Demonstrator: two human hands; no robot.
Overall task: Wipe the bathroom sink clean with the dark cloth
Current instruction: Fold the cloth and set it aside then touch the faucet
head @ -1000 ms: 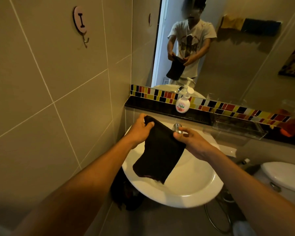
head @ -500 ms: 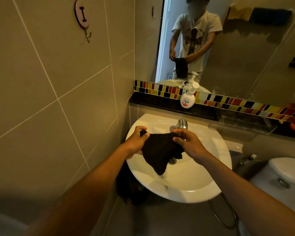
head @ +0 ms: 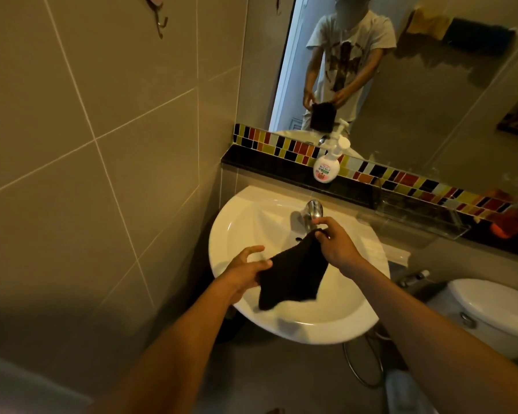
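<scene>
Small tiled bathroom, dim yellow light; white sink (head: pixel 311 333) taken as reference for all positions.

Above the sink's near-left rim: left hand (head: pixel 245 270), thumb clamped on one corner of the cloth (head: pixel 293 279), other fingers partly spread. Over the sink's bowl: cloth stretched slantwise between both hands, lower edge hanging free. Cannot tell whether that edge touches the porcelain. Toward the sink's back: right hand (head: pixel 338 246), fingertips pinching the opposite cloth corner, just in front of the tap (head: pixel 311 212). Right of the sink: toilet (head: pixel 497 306). Behind the sink: dark ledge (head: pixel 266 165) with soap bottle (head: pixel 326 170). Above that: mirror (head: pixel 431 100).

Progress, judged: at the start. Cloth in hand and positioned, but not bunched or pressed to any surface. No wet streaks or suds visible in the bowl; dirt level not readable in this light. Remaining: all wiping, meaning bowl, rim and the area round the tap.
</scene>
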